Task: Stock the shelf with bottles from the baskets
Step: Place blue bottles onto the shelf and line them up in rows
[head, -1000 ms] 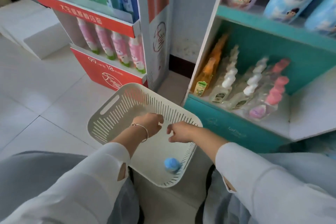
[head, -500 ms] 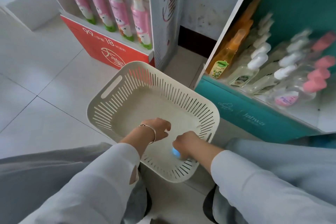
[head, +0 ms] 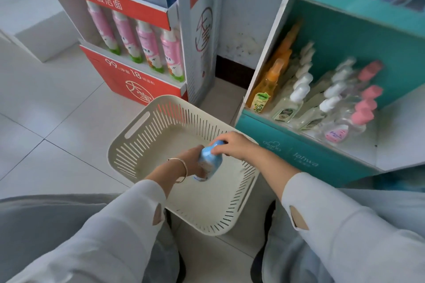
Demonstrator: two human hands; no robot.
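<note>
A cream slotted basket [head: 147, 135] sits on the floor between my knees. Above its inside I hold a small blue bottle [head: 208, 159]. My right hand [head: 232, 146] grips the bottle's blue cap from above. My left hand [head: 192, 163] holds the bottle's lower body from the left; its fingers are mostly hidden behind the bottle. To the right stands the teal shelf [head: 289, 145] with rows of orange, white-capped and pink-capped bottles [head: 326, 103] lying back in it.
A red and white display stand [head: 128, 85] with pink tubes stands behind the basket at the left. A white wall and dark skirting show between the two stands. White floor tiles [head: 46, 110] spread to the left.
My right hand reached down to the blue bottle in the basket, took it and lifted it. My left hand has come onto its body. The camera has tilted back up.
</note>
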